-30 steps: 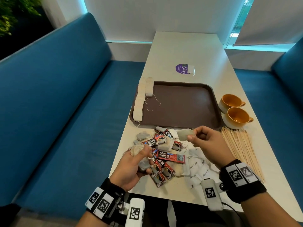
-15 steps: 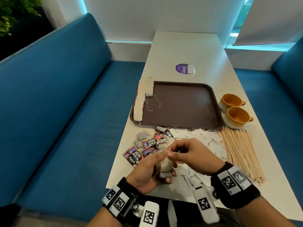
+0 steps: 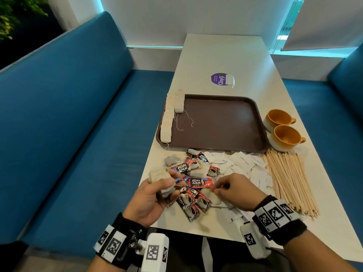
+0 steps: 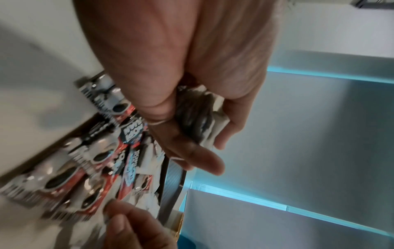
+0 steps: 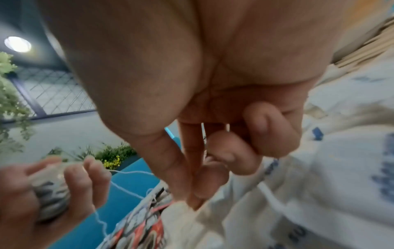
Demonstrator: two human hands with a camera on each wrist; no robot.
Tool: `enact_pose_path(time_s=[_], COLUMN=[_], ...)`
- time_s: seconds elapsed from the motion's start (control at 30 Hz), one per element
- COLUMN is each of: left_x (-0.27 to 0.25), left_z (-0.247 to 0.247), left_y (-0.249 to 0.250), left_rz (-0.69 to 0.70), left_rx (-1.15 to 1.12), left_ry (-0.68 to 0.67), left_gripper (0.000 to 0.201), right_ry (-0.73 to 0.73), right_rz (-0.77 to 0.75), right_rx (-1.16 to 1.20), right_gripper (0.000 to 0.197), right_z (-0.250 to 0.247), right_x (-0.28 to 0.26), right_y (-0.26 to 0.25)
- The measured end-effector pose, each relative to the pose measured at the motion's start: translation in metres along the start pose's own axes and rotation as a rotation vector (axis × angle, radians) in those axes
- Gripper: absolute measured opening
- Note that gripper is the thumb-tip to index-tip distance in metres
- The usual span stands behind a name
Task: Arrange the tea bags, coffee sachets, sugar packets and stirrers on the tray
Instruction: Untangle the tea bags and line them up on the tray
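My left hand (image 3: 167,186) hovers over the table's near left edge and grips a small stack of tea bags (image 3: 159,176); the stack (image 4: 200,118) sits between thumb and fingers, strings trailing. My right hand (image 3: 216,191) is down on the loose pile, thumb and forefinger pinching the edge of a pale tea bag (image 3: 213,198) that lies on the table (image 5: 181,212). Red and black coffee sachets (image 3: 196,182) lie between the hands. White sugar packets (image 3: 242,163) spread to the right, beside wooden stirrers (image 3: 288,179). The brown tray (image 3: 220,122) holds a row of tea bags (image 3: 167,118) along its left rim.
Two orange cups (image 3: 282,130) stand right of the tray, just beyond the stirrers. Beyond the tray, another tea bag (image 3: 229,79) lies on a purple sticker (image 3: 217,79). Blue bench seats flank the white table (image 3: 225,55) on both sides.
The hands were together at the stack half a second ago. The right hand has since dropped rightward onto the pile, and the left hand has drawn left with the stack.
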State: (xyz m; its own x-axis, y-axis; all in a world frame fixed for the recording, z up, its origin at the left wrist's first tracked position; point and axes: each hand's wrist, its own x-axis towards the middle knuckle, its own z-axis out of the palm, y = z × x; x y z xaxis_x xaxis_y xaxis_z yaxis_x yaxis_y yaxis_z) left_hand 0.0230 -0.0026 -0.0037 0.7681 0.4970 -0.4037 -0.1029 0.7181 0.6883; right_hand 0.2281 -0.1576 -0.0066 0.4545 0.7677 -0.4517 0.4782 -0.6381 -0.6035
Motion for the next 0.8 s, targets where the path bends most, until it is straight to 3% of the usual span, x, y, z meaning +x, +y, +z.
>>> enact_pose_path(time_s=[0.17, 0.33, 0.4, 0.5, 0.6, 0.8], left_x=[-0.001, 0.001, 0.001, -0.001, -0.003, -0.008], left_z=[-0.006, -0.010, -0.012, -0.016, -0.023, -0.033], left_y=[0.010, 0.008, 0.007, 0.008, 0.014, 0.033], left_rz=[0.021, 0.043, 0.025, 0.019, 0.053, 0.096], left_rx=[-0.027, -0.034, -0.050, -0.074, -0.063, -0.034], left_ry=[-0.029, 0.038, 0.064, 0.090, 0.100, 0.078], left_gripper=[0.029, 0.035, 0.036, 0.050, 0.052, 0.060], right_ry=[0.063, 0.012, 0.053, 0.143, 0.189, 0.364], right_rz=[-0.017, -0.052, -0.053, -0.082, -0.070, -0.154], right_rx=[-0.004, -0.215, -0.228, -0.234, -0.185, 0.142], right_gripper=[0.020, 0.051, 0.046, 0.020, 0.007, 0.027], right_z=[0.002, 0.008, 0.009, 0.008, 0.011, -0.004], right_x=[0.000, -0.008, -0.009, -0.009, -0.007, -0.013], right_y=[0.000, 0.003, 0.004, 0.003, 0.005, 0.000])
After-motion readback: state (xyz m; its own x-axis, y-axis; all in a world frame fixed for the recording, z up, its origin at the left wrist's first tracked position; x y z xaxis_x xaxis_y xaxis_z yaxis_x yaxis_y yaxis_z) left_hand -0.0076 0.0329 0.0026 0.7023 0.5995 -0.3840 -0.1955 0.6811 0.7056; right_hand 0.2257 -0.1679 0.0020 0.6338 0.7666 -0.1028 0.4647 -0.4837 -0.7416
